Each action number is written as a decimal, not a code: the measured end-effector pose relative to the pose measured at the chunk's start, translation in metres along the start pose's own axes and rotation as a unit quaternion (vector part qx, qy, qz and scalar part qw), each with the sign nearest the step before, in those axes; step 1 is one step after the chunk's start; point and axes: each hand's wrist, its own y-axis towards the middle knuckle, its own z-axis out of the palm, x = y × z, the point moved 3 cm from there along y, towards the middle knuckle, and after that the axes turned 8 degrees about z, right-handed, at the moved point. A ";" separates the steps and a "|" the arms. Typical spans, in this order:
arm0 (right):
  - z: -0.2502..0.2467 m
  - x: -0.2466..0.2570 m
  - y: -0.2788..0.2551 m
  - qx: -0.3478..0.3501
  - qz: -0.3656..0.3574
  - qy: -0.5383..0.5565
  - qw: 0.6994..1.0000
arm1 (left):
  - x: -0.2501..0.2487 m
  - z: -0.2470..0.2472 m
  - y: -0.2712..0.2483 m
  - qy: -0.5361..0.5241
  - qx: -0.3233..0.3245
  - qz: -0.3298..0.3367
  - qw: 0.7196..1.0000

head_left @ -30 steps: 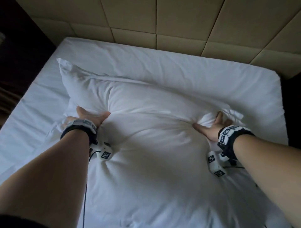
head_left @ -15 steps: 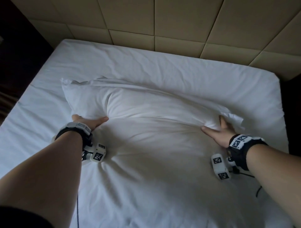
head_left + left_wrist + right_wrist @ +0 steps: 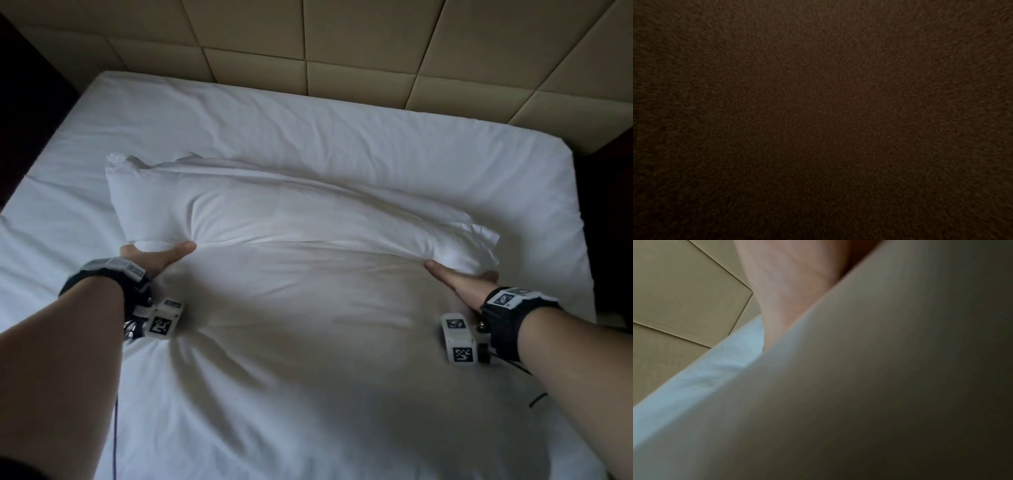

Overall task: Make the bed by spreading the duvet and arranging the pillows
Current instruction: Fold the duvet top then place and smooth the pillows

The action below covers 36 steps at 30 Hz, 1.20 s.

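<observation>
A large white pillow (image 3: 291, 219) lies across the middle of the bed, its far half puffed up and its near half pressed flat. My left hand (image 3: 157, 258) presses into the crease at the pillow's left end. The thumb points right and the fingers are tucked under the bulge. At the right end of the same crease my right hand (image 3: 459, 281) presses down, fingers mostly hidden by the pillow corner. The right wrist view shows that hand (image 3: 789, 280) against the pillow fabric (image 3: 879, 386). The left wrist view is dark.
A white fitted sheet (image 3: 239, 120) covers the mattress up to a tan padded headboard (image 3: 342, 44). Dark gaps run along the bed's left edge (image 3: 30, 120) and right edge (image 3: 609, 222). Cables trail from both wrist cameras over the bedding.
Both hands have drawn back toward me with the pillow. Its far half has dropped from standing high to lying lower and flatter, further from the headboard.
</observation>
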 end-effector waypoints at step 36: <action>0.026 -0.011 0.039 -0.060 -0.013 0.087 0.994 | 0.012 0.008 -0.003 0.039 -0.023 -0.001 0.999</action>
